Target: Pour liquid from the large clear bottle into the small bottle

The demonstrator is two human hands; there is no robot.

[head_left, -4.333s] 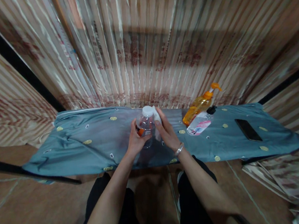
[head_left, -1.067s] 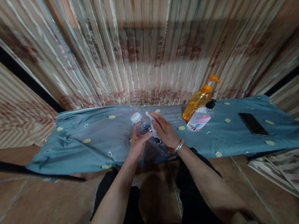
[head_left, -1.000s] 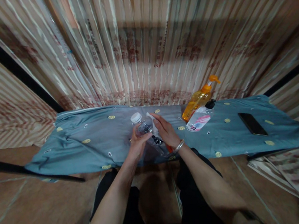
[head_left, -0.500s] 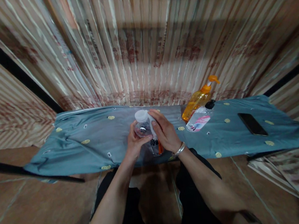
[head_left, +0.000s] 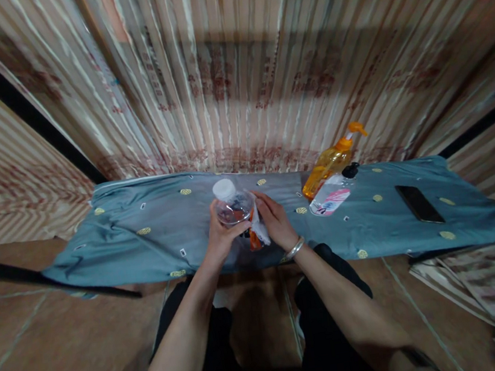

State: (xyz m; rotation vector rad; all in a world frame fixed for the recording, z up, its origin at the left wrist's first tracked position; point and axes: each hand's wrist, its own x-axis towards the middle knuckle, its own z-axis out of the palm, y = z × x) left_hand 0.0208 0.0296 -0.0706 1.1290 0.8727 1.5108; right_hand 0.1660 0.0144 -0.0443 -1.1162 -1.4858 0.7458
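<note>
Since half a second ago the bottle [head_left: 233, 205] has tipped so its white cap [head_left: 223, 188] leans to the left and away from the person, and the right hand [head_left: 274, 221] has slid down from the bottle's upper side to its lower part. Both hands hold it just above the near edge of the table [head_left: 155, 246], over the grey-blue cloth [head_left: 371, 224] with its small yellow marks.

The left hand [head_left: 218, 238] wraps the clear body from the left, thumb across the near face, fingers closed around it. The right hand presses a white cloth or label piece [head_left: 260, 230] against the bottle's right side, fingers curled and pinching it there; whether this piece is loose or part of the bottle cannot be told. An orange patch [head_left: 253, 240] shows between the two hands at the bottle's lower end. A silver bangle [head_left: 293, 249] sits on the right wrist.

To the right, well apart from the hands, an orange pump bottle [head_left: 331, 163] leans toward the wall, and a clear pump bottle [head_left: 331, 197] with a pink label and black top lies touching it. Farther right a dark phone [head_left: 419, 203] lies flat on the cloth. Striped curtain [head_left: 233, 78] hangs behind the table. Black trousers [head_left: 324, 321] show beneath the forearms
</note>
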